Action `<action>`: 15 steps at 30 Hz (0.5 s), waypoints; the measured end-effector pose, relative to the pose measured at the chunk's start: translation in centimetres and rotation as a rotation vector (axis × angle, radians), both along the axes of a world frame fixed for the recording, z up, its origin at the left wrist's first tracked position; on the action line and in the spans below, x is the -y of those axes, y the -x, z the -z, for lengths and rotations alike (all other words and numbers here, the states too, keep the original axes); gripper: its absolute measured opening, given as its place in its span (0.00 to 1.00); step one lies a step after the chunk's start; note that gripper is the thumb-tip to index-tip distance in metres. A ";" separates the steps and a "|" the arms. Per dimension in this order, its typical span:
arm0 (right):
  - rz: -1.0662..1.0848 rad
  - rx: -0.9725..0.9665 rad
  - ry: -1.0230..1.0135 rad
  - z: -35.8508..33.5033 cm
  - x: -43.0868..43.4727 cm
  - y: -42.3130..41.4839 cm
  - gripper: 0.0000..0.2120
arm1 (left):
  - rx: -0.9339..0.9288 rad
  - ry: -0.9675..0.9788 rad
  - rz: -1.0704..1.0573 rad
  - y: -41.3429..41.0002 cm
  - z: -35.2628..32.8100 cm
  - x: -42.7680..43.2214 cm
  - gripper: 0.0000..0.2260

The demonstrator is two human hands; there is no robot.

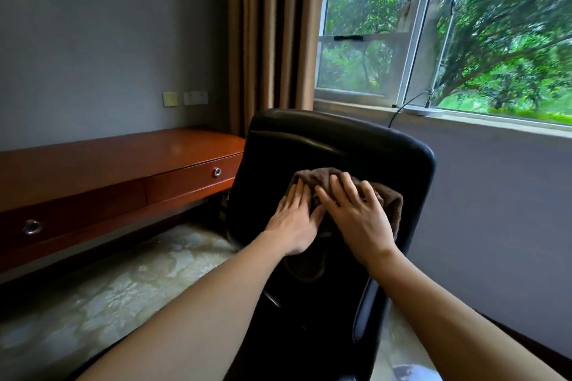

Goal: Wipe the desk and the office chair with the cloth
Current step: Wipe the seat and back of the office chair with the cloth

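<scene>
Across the left side and under the window, a grey wall (pixel 93 25). At upper right, a white-framed window (pixel 414 40), with a pane swung outward towards green trees. Down below, a pale mottled floor (pixel 108 288), visible between tabletop and chair. Along the left wall, a long reddish-brown wooden tabletop (pixel 123 158) with two drawers in its front. Between wall and window, a brown curtain (pixel 272 28) hanging in upright folds and dropping out of sight behind the chair. In the centre, a black leather office chair (pixel 325 145), seen from behind, just beside the right end of the tabletop. On the rear of the backrest, about halfway up, a brown cloth (pixel 390 198), bunched along the top and hanging lower between the two wrists. Flat on the left part of the cloth, the left hand (pixel 294 223), released, with straight fingers held close together, pressing fabric against leather. Close against it, the right hand (pixel 356 213), likewise released, with straight, slightly spread fingers over the middle of the cloth, grasping nothing. On the drawer fronts, one round metal ring pull (pixel 217 172) to the right and another ring pull (pixel 32 227) to the left. On the wall above the tabletop, a yellowish plate (pixel 170 99) and a white plate (pixel 195 98) side by side. Below the sill, a thin dark cable (pixel 402 111)
</scene>
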State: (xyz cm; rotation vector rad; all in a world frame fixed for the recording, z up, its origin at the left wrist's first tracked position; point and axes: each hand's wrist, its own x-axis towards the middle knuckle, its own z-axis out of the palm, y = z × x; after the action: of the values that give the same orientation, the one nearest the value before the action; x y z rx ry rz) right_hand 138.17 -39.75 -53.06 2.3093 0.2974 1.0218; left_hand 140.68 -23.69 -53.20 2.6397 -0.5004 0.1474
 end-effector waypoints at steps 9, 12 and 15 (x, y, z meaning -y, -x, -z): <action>-0.069 0.180 -0.004 -6.6 2.3 -3.9 0.24 | 0.116 -0.007 0.009 -4.3 -6.1 1.8 0.34; -0.040 0.210 -0.041 -9.1 3.3 -4.9 0.24 | 0.177 0.019 0.013 -5.7 -8.8 3.1 0.33; 0.031 0.137 -0.194 -11.0 3.6 -5.5 0.26 | 0.245 0.028 0.035 -6.8 -11.1 4.6 0.30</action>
State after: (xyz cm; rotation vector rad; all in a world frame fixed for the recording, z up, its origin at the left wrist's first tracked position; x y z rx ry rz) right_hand 143.62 -43.37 -42.11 2.3913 0.1116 1.2341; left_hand 147.52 -28.27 -42.08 2.5970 -0.6185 0.4674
